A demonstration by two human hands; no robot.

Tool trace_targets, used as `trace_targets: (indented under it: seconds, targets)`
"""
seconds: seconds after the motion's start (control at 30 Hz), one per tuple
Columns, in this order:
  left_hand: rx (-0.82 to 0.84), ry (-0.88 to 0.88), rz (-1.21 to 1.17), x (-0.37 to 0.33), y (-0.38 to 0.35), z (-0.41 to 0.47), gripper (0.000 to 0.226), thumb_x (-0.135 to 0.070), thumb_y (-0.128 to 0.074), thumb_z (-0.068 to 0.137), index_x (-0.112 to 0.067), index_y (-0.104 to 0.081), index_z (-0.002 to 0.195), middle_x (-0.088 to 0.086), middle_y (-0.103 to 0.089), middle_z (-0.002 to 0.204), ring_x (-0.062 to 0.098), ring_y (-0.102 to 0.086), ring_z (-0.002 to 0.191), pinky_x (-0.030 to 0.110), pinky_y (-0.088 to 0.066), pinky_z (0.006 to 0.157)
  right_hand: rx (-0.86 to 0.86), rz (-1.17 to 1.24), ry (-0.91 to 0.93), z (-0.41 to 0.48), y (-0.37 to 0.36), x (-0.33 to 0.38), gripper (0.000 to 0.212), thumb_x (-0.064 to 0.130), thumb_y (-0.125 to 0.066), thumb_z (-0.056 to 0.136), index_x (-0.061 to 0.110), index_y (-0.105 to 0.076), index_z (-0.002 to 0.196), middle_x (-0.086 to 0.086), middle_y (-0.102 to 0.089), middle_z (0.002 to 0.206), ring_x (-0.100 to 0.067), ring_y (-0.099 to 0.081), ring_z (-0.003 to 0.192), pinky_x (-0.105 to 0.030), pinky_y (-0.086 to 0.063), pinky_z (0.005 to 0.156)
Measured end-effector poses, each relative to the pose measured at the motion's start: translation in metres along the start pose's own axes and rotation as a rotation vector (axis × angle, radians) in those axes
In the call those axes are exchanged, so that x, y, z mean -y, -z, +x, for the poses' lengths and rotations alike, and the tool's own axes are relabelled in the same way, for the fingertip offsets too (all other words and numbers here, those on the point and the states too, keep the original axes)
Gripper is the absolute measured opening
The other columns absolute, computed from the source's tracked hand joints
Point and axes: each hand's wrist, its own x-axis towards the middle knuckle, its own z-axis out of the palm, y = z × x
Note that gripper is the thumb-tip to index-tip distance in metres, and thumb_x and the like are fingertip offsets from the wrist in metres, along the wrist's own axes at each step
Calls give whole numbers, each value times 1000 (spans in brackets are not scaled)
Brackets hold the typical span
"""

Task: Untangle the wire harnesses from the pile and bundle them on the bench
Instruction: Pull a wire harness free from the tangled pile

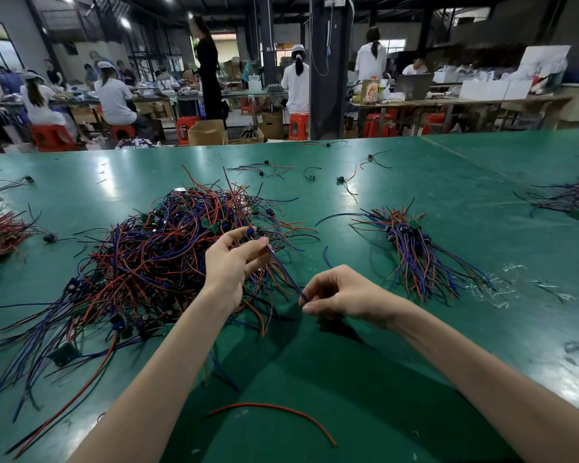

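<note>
We look down at our two bare hands over a green bench (365, 379). Our left hand (233, 265) pinches the upper end of one wire harness (283, 272) between thumb and fingertips, just above the near edge of the pile (147, 259). The pile is a wide tangle of red, blue and black wires with small green boards. Our right hand (343, 292), fingers curled, pinches the harness's lower end. Its blue wire runs straight and slanted between both hands. To the right, well apart from the pile, lies a bundle (411, 245) of harnesses. A loose red wire (274, 407) curves on the bench near us. Beyond the bench, workers (114, 98) sit on red stools (52, 137).
</note>
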Motion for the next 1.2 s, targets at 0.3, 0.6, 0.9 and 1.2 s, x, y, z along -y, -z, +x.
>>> trace_targets:
  seconds: [0.3,0.6,0.9,1.2]
  targets:
    - [-9,-9,19,-2,0,-2,29,9,-69,78,-10,-58,97,16,-67,87,15,-69,62,21,-55,56,-3,89,4,-1,-3,0,13,3,-74,78,11,-64,72,-1,-60,59,-11,-52,53,-27,-43,55]
    - [-5,-8,23,-5,0,-4,32,8,-71,76,-11,-58,97,17,-66,92,15,-69,63,21,-55,56,19,124,28,-2,0,1,13,-3,-71,78,7,-63,74,1,-62,58,-8,-54,52,-18,-42,51]
    - [0,-2,15,-7,-2,-5,32,9,-70,77,-10,-55,97,14,-66,84,13,-67,59,20,-55,54,-63,141,237,-1,-7,4,28,-12,-71,74,13,-59,70,7,-67,69,-1,-55,61,-15,-47,62]
    - [2,79,-97,-10,-1,-4,31,13,-64,80,-7,-48,97,15,-66,78,14,-67,55,22,-58,56,56,234,236,-5,-7,6,22,-13,-64,79,7,-61,87,-2,-63,73,-10,-57,60,-21,-49,62]
